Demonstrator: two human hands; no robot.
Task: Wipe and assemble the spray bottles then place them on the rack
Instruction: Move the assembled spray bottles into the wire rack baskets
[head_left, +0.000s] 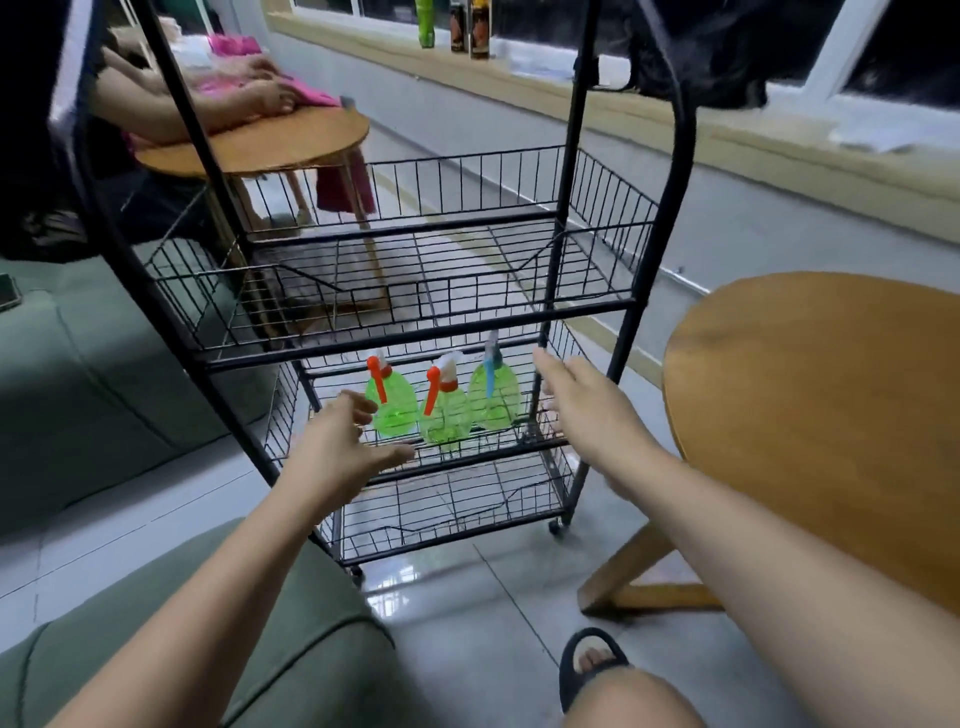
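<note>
- My left hand (343, 441) and right hand (576, 395) are both open and hold nothing, in front of the rack (561, 223).
- Spray bottles (447, 418): probably light, thin, slick plastic; I would grip them at the neck.

Green spray bottles (444, 410), black rack (587, 156), green sofa (130, 364).
</note>
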